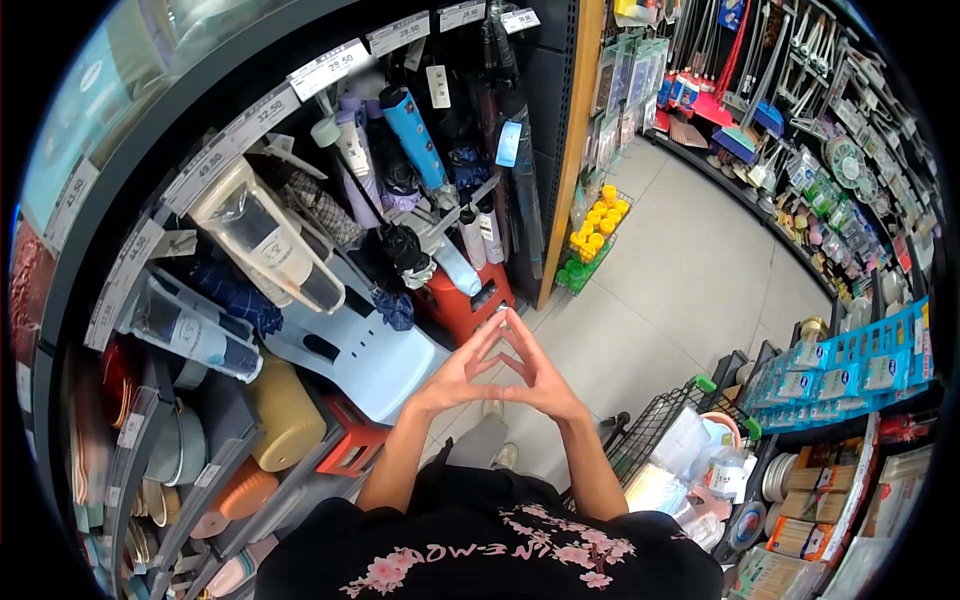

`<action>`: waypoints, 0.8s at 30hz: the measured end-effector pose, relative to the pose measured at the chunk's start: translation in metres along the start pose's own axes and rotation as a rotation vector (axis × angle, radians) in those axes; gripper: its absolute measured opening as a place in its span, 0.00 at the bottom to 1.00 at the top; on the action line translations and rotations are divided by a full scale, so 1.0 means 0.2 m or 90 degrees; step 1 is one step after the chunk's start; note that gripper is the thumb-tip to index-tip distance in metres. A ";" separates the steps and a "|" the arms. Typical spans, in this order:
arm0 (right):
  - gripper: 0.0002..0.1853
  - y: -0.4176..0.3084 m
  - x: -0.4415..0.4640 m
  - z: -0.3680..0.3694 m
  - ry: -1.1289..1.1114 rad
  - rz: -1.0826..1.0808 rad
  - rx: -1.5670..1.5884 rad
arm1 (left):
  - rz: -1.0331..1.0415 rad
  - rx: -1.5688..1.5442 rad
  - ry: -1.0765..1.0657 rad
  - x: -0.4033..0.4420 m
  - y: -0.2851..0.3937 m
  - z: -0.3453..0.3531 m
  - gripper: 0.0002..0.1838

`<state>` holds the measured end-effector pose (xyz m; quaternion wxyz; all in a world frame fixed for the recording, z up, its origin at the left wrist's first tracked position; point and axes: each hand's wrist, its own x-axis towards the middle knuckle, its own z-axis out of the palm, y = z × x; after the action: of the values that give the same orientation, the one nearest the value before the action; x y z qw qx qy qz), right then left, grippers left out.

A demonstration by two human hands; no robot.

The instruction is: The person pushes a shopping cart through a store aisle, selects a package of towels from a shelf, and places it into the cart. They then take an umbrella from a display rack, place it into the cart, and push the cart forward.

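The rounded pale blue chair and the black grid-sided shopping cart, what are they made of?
Pale blue chair: probably moulded plastic, smooth and satin, judging by its even colour. Black shopping cart: likely coated metal, given its thin crossed bars; plastic isn't ruled out.

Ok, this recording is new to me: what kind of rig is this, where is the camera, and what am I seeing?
There is no machine here, just a person with two bare hands. The single round-edged picture comes from a camera worn on the head, looking forward and down.

The left hand and right hand meet at the fingertips, fingers spread, and appear to hold nothing.

There is no worktop; below is a tiled floor. On the left, a pale blue plastic chair and a red stool stand by shelving with price labels and what look like umbrellas. A loaded wire cart is at the right.
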<state>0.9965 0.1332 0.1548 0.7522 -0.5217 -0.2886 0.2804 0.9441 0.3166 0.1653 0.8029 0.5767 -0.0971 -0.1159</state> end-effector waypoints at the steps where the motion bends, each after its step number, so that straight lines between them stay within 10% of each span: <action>1: 0.65 -0.01 0.04 -0.02 -0.013 0.000 -0.010 | 0.009 0.001 0.011 0.03 0.01 -0.01 0.69; 17: 0.62 -0.16 0.72 -0.60 -0.036 0.047 -0.132 | 0.118 -0.073 0.003 0.85 -0.01 -0.37 0.70; 24: 0.34 -0.15 0.98 -0.86 0.039 0.044 -0.140 | 0.108 -0.014 0.181 1.16 0.01 -0.42 0.34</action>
<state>1.2580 0.1581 0.1606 0.6890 -0.6188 -0.2765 0.2567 1.1891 0.3241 0.1457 0.8218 0.5680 -0.0295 0.0345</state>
